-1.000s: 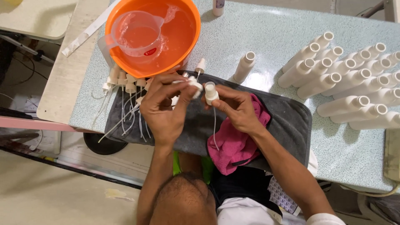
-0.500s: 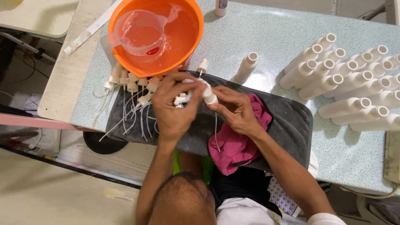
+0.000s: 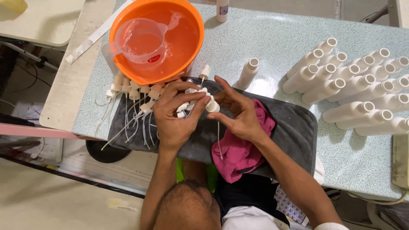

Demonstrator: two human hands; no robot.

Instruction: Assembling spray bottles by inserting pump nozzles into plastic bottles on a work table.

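Pump head point(image 3: 211, 105) pinched between left hand point(image 3: 174, 117) and right hand point(image 3: 238, 111) fingers, seemingly mid-wipe; pump heads point(image 3: 136, 91) queued, bottles point(image 3: 358, 85) uncapped.

Pump head point(image 3: 211, 105) mostly hidden by fingers; rightmost bottles point(image 3: 398, 64) cut by frame edge.

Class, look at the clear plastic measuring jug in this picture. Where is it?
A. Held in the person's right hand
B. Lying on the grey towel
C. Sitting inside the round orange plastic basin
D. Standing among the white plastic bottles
C: the clear plastic measuring jug sits in the liquid inside the round orange plastic basin, away from both hands.
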